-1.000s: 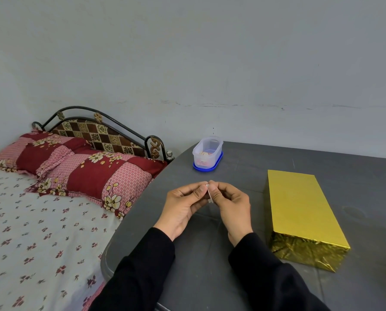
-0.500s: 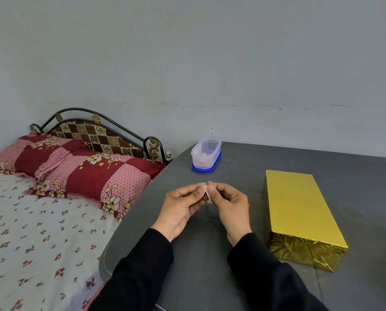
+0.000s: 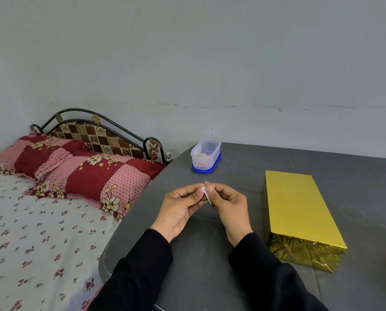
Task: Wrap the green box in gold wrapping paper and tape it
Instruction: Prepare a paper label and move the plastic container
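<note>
A box fully covered in gold wrapping paper lies on the dark grey table, to the right of my hands; no green shows. My left hand and my right hand meet above the table's middle, fingertips together. Between them they pinch a small white piece of tape. Both hands are apart from the box.
A clear plastic tub on a blue lid stands at the table's far left edge. A bed with red patchwork pillows and a floral sheet runs along the table's left side. A grey wall is behind.
Almost nothing: my hands stay together on the tape piece, fingers shifting slightly. The box has not moved.
</note>
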`<control>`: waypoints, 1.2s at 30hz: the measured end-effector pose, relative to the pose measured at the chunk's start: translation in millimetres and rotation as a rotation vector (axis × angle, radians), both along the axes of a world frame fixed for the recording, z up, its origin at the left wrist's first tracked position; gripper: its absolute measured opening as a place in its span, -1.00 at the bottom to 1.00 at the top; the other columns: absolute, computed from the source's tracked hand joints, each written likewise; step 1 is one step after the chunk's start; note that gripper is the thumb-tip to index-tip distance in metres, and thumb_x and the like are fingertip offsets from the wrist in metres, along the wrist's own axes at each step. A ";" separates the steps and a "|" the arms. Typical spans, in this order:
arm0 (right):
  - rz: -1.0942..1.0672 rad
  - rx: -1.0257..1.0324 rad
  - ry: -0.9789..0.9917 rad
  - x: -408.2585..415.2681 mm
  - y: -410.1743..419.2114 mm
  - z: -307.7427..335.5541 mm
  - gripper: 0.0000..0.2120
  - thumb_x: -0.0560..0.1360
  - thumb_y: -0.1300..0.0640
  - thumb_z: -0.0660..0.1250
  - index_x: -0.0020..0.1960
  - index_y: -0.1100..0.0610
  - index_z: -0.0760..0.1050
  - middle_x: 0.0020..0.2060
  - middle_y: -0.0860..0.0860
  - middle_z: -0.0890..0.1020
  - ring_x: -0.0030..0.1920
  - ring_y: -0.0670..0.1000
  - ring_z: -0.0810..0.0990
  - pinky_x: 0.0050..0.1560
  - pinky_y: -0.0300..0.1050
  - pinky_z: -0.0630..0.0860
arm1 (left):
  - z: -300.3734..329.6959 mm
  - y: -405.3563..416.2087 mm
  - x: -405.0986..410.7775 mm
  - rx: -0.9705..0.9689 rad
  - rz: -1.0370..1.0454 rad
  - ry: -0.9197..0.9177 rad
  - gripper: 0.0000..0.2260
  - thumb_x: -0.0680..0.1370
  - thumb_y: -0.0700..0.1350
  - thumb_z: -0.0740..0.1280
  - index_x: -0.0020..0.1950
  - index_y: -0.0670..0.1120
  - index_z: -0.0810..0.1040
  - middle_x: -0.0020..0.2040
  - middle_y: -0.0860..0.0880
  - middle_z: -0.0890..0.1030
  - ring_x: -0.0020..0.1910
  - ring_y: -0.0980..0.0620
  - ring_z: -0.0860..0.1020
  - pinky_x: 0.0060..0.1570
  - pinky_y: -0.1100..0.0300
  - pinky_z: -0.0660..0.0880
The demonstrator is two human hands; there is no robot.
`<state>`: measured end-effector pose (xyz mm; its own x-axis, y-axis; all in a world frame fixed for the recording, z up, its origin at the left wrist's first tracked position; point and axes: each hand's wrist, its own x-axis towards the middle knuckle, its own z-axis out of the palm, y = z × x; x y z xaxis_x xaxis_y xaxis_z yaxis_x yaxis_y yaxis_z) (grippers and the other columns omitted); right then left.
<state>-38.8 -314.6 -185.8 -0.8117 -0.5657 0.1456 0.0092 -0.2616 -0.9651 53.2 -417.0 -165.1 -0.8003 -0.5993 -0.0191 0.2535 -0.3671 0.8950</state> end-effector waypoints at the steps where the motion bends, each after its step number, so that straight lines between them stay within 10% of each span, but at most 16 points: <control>1: 0.004 -0.005 -0.002 0.0 0.4 0.1 -0.81 0.58 0.19 0.41 0.16 0.09 0.69 -0.01 -0.08 0.76 0.06 -0.07 0.72 0.09 -0.16 0.65 | 0.0 0.0 0.0 0.001 0.002 0.001 -0.75 0.40 -0.24 0.46 0.06 -0.19 0.71 0.05 -0.17 0.73 -0.07 0.00 0.72 -0.09 0.23 0.66; 36: 0.036 -0.012 -0.048 5.9 2.8 5.7 -0.84 0.60 0.20 0.39 0.13 0.09 0.70 -0.06 -0.01 0.77 0.03 -0.01 0.72 0.10 -0.10 0.65 | -6.6 4.7 -1.5 -0.204 0.098 0.073 -0.80 0.46 -0.24 0.45 0.07 -0.14 0.72 0.06 -0.15 0.74 0.08 -0.08 0.71 -0.03 0.16 0.64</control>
<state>-32.9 -311.8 -180.2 -0.7971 -0.5930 0.1138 0.0653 -0.2720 -0.9601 51.7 -412.3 -171.6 -0.7330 -0.6597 0.1661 0.3455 -0.1506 0.9263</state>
